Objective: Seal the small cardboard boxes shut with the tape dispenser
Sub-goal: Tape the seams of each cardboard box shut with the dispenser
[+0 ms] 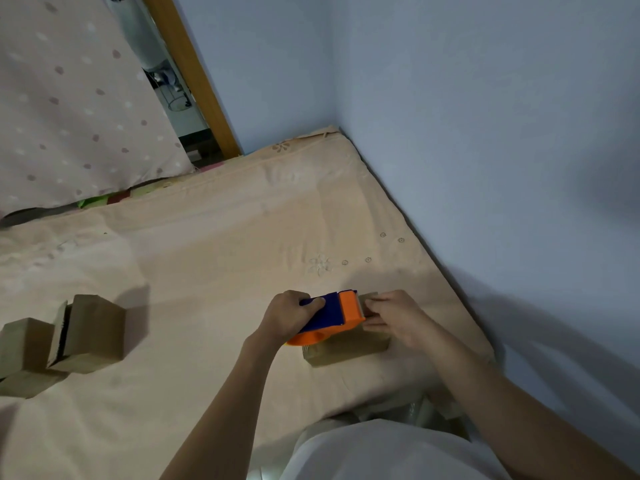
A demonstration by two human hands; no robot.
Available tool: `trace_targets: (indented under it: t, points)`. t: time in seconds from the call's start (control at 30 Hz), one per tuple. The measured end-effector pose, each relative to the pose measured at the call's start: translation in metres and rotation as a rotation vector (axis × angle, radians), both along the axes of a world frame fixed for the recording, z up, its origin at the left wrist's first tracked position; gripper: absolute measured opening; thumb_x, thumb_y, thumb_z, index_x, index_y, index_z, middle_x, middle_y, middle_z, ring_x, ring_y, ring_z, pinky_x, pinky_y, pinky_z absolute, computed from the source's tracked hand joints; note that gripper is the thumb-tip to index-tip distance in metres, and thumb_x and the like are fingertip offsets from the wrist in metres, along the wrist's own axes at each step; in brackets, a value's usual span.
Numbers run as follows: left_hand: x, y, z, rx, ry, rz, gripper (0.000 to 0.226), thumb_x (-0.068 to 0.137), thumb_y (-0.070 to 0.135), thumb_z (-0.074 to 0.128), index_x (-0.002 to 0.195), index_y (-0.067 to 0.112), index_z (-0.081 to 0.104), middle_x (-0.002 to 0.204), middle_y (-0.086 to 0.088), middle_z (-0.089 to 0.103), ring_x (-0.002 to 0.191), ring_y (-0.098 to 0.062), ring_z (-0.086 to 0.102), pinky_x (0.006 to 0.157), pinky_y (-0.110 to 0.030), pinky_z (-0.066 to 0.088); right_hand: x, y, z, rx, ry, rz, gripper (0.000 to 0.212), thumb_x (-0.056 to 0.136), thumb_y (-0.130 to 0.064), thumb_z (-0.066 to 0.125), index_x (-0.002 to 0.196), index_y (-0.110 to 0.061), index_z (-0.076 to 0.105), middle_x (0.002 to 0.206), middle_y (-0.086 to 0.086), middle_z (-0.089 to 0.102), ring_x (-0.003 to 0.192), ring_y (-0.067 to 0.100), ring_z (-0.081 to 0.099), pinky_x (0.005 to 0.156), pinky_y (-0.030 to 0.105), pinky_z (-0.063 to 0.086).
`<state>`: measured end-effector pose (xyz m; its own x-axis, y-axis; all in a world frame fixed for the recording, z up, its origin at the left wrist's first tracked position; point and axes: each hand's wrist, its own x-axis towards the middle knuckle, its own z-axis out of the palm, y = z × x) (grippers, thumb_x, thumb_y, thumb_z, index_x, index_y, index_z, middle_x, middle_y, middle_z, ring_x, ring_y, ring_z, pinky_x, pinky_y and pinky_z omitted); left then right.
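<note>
A box [346, 348] is lying on the bed [214, 244] near its right edge, close to the near right corner, and the tape dispenser [332, 317] is sitting on top of it. The left hand [289, 315] is gripping the dispenser's blue handle, with the fingers curling round it and the thumb lying along the top. The orange front of the dispenser is pointing toward the right hand [391, 315], which is resting on the right end of the box, its fingers bending and pinching at the box top just beside the dispenser's mouth; whether tape is lying between those fingers is too small to tell. Both forearms are reaching in from the near edge of the bed. Well apart, by the left edge of the bed, more boxes are sitting in a cluster: one [90, 332] is standing tilted with a flap hanging open, another [24, 342] is touching it on the left, and a third [29, 382] is lying just in front of them. A spotted curtain [76, 98] is hanging beyond the far left corner, beside a wooden door frame [194, 77], and a pale blue wall [485, 133] is running along the right edge of the bed.
</note>
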<state>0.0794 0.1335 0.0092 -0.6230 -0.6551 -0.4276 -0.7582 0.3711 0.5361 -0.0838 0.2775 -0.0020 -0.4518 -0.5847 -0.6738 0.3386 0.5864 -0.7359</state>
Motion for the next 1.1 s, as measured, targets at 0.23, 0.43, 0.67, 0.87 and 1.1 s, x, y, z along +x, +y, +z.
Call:
trace_targets:
  t: [0.23, 0.43, 0.67, 0.87, 1.1]
  points:
    - [-0.001, 0.002, -0.001, -0.021, -0.008, -0.024, 0.032, 0.101, 0.047, 0.049, 0.088, 0.022, 0.065, 0.078, 0.008, 0.065, 0.075, -0.013, 0.062, 0.063, -0.021, 0.043, 0.002, -0.001, 0.006, -0.043, -0.295, -0.079, 0.026, 0.098, -0.006, 0.059, 0.124, 0.0, 0.062, 0.112, 0.022, 0.07, 0.097, 0.031, 0.073, 0.076, 0.041, 0.063]
    - [0.001, 0.001, -0.003, -0.033, 0.007, -0.03, 0.035, 0.101, 0.046, 0.049, 0.094, 0.018, 0.069, 0.085, 0.004, 0.07, 0.078, -0.013, 0.064, 0.069, -0.024, 0.047, 0.0, 0.004, 0.009, -0.066, -0.415, -0.121, 0.026, 0.096, -0.007, 0.063, 0.121, -0.001, 0.061, 0.114, 0.022, 0.069, 0.103, 0.032, 0.07, 0.084, 0.043, 0.061]
    - [0.001, 0.001, -0.003, -0.034, 0.005, -0.037, 0.031, 0.101, 0.045, 0.049, 0.099, 0.02, 0.067, 0.087, 0.007, 0.068, 0.075, -0.011, 0.061, 0.067, -0.021, 0.046, 0.006, 0.007, 0.005, -0.065, -0.541, -0.189, 0.026, 0.093, -0.002, 0.065, 0.118, -0.004, 0.061, 0.111, 0.02, 0.07, 0.105, 0.029, 0.068, 0.087, 0.039, 0.058]
    - [0.0, 0.001, -0.003, -0.035, 0.007, -0.051, 0.029, 0.101, 0.046, 0.049, 0.096, 0.022, 0.065, 0.087, 0.006, 0.068, 0.077, -0.012, 0.062, 0.067, -0.021, 0.046, 0.007, 0.006, 0.002, -0.05, -0.544, -0.215, 0.022, 0.095, 0.005, 0.059, 0.114, -0.005, 0.061, 0.11, 0.02, 0.07, 0.103, 0.028, 0.068, 0.087, 0.039, 0.058]
    - [-0.001, 0.001, -0.004, -0.06, 0.0, -0.075, 0.033, 0.101, 0.046, 0.049, 0.093, 0.02, 0.067, 0.087, 0.003, 0.071, 0.077, -0.013, 0.063, 0.068, -0.021, 0.046, 0.002, 0.008, 0.0, -0.051, -0.534, -0.21, 0.024, 0.098, -0.004, 0.058, 0.122, 0.001, 0.058, 0.117, 0.026, 0.066, 0.106, 0.034, 0.067, 0.081, 0.042, 0.061]
